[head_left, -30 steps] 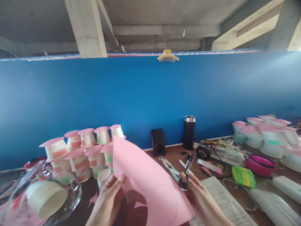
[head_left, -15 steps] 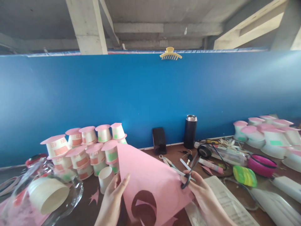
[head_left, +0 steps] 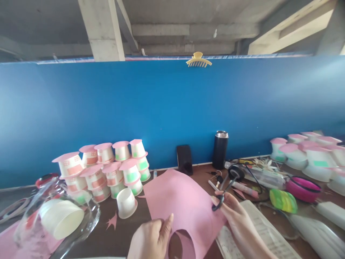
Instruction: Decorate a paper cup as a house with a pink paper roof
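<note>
My left hand (head_left: 152, 239) pinches the near edge of a pink paper sheet (head_left: 183, 201), thumb on top, beside a round hole cut in the sheet. Black-handled scissors (head_left: 223, 192) are gripped in my right hand (head_left: 237, 219), at the sheet's right edge, blades pointing up and away. The sheet lies low over the brown table (head_left: 126, 233). A plain white paper cup (head_left: 126, 203) stands upside down just left of the sheet.
A stack of pink-topped decorated cups (head_left: 107, 169) stands at back left, more of them (head_left: 309, 153) at far right. A clear bag with white cups (head_left: 59, 219), a phone (head_left: 184, 160), a black flask (head_left: 219, 149), tape roll (head_left: 234, 172), pink bowl (head_left: 303, 189) and printed paper (head_left: 264, 233) lie around. A blue partition (head_left: 172, 108) closes the back.
The pink sheet has dropped from upright to nearly flat and turned. My left hand moved right along its near edge. My right hand with the scissors stayed at the right edge.
</note>
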A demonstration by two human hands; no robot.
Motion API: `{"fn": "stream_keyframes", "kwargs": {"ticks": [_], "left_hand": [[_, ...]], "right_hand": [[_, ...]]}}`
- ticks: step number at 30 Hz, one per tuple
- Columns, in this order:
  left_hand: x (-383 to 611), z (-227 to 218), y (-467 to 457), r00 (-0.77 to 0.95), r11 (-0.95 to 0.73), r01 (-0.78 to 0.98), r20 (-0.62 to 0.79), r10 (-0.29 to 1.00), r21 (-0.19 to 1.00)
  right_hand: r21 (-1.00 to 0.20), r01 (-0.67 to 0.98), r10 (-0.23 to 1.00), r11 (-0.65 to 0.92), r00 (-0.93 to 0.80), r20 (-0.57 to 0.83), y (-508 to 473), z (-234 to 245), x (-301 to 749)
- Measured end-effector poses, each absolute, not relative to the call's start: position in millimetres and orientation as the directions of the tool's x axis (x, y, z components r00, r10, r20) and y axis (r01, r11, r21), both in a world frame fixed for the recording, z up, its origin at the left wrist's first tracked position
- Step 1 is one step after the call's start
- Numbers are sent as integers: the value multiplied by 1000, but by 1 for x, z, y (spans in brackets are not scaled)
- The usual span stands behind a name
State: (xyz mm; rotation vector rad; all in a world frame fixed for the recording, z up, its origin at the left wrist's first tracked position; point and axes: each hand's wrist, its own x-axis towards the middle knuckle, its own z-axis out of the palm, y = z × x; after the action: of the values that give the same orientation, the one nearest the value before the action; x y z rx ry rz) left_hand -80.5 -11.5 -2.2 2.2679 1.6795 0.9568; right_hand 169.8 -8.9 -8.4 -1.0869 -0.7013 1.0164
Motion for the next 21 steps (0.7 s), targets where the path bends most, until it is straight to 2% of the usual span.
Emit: {"fn": "stream_keyframes", "kwargs": {"ticks": [8, 13, 15, 18, 21], "left_hand": [[-79, 2, -11, 231, -409, 753, 375, 898, 515], [-82, 5, -7, 270, -552, 675, 533, 802, 489], [-83, 13, -3, 298, -584, 663, 550, 780, 468], [-77, 35, 5, 425, -641, 626, 494, 759, 445], [-63, 63, 15, 640, -745, 514, 388, 663, 426]], "right_hand": [[-949, -288, 955, 128, 295, 39, -26, 23, 161], [-963, -245, 991, 111, 105, 88, -34, 28, 164], [-965, -243, 995, 99, 19, 97, -37, 29, 166], [-973, -218, 992, 74, -84, 94, -41, 34, 166], [-980, -191, 985, 56, -150, 86, -44, 37, 166]]}}
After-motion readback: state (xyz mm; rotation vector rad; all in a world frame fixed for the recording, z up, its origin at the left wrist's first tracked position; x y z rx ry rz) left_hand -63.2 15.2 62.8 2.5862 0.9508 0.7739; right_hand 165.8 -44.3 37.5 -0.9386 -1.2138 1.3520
